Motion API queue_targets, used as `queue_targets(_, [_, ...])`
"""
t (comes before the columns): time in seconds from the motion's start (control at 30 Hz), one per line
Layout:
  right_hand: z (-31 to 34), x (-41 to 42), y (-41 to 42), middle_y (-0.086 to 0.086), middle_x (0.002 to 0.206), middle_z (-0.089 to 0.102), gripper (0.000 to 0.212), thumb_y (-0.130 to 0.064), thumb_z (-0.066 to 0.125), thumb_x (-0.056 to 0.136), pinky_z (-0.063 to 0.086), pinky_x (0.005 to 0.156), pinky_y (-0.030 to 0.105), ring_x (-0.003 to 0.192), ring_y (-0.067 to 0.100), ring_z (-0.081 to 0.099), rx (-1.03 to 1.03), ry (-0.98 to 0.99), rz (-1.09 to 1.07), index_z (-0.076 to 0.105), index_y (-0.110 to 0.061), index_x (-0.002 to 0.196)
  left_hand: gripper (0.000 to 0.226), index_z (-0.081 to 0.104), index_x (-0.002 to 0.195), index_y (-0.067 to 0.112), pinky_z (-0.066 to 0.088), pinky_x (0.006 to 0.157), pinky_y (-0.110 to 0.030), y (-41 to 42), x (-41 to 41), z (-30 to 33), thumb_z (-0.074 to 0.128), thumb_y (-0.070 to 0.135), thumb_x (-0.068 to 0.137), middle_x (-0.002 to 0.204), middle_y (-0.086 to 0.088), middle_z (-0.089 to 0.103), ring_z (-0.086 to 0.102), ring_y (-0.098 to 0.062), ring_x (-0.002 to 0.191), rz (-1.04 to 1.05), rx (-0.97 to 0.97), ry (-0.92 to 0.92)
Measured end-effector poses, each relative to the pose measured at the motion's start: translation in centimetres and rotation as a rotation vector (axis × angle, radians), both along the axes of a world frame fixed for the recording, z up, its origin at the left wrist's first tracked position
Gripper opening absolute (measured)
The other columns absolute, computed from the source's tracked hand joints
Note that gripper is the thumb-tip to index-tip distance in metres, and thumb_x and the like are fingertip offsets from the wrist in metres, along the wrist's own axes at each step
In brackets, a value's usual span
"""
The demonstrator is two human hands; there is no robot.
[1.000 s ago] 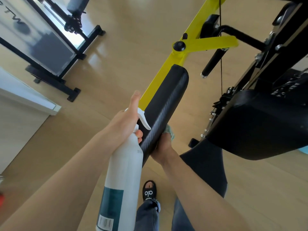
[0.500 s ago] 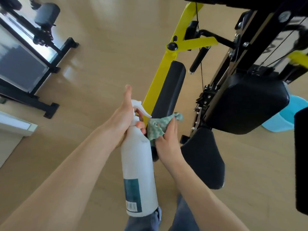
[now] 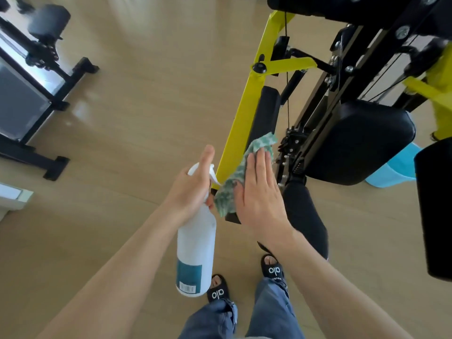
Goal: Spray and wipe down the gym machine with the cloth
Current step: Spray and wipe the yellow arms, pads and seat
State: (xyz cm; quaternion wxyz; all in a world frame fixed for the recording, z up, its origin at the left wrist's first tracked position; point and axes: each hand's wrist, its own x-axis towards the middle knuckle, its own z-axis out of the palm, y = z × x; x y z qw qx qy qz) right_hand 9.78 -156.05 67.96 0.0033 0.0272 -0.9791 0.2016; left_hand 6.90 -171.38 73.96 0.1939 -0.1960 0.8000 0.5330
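Observation:
The gym machine has a yellow arm (image 3: pixel 247 113) carrying a long black pad (image 3: pixel 266 111). A green patterned cloth (image 3: pixel 234 177) lies over the pad's near end. My right hand (image 3: pixel 258 189) presses flat on the cloth, fingers straight. Just left of it, my left hand (image 3: pixel 193 187) grips the neck of a white spray bottle (image 3: pixel 195 245) with a teal label, index finger stretched out above the nozzle. The bottle hangs upright beside the pad's end.
A black seat pad (image 3: pixel 359 140) and the black frame (image 3: pixel 342 77) with cables stand to the right. A light blue object (image 3: pixel 401 167) lies behind the seat. Another black machine (image 3: pixel 36 77) stands at the left on the wooden floor. My sandalled feet (image 3: pixel 244 282) are below.
My right hand came from under the pad's end to its top and now lies flat on the cloth. The left hand and bottle stayed beside the pad; the view pulled back.

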Motion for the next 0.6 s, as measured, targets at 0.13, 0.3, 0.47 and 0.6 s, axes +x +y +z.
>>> queue_targets(0.13, [-0.4, 4.9, -0.5, 0.026, 0.165, 0.011, 0.071, -0.037, 0.026, 0.101, 0.016, 0.125, 0.048, 0.155, 0.036, 0.005, 0.229, 0.036, 0.116, 0.014, 0.006, 0.157, 0.079, 0.05, 0.077, 0.003, 0.048, 0.067, -0.034, -0.3, 0.5, -0.7, 0.034, 0.077, 0.097, 0.05, -0.003, 0.044, 0.055, -0.021, 0.052, -0.009, 0.022, 0.032])
queue_targets(0.3, [0.4, 2.1, 2.0, 0.028, 0.163, 0.018, 0.082, -0.052, 0.041, 0.102, 0.017, 0.125, 0.049, 0.153, 0.039, 0.014, 0.475, 0.083, 0.37, 0.022, 0.007, 0.155, 0.071, 0.046, 0.073, 0.01, 0.047, 0.065, -0.033, -1.3, 1.2, -1.3, 0.038, 0.077, 0.097, 0.062, -0.013, 0.051, 0.056, -0.02, 0.053, 0.026, 0.037, -0.017])
queue_targets(0.47, [2.6, -0.9, 3.1, 0.022, 0.166, 0.011, 0.092, -0.067, 0.024, 0.098, 0.009, 0.127, 0.046, 0.156, 0.033, 0.004, 0.503, -0.003, 0.547, 0.019, 0.002, 0.157, 0.069, 0.051, 0.082, 0.01, 0.044, 0.062, -0.031, -1.5, 1.8, -1.8, 0.039, 0.076, 0.097, 0.075, -0.011, 0.048, 0.05, -0.019, 0.05, 0.045, 0.066, -0.035])
queue_targets(0.6, [3.7, -2.9, 2.8, 0.016, 0.136, 0.054, 0.077, -0.07, 0.026, 0.097, 0.023, 0.122, 0.049, 0.136, 0.037, 0.039, 0.584, 0.05, 0.674, 0.057, -0.006, 0.126, 0.07, 0.045, 0.08, 0.011, 0.046, 0.062, -0.033, -1.8, 2.6, -2.3, 0.041, 0.079, 0.094, 0.077, -0.011, 0.046, 0.048, -0.02, 0.046, 0.098, 0.088, -0.035])
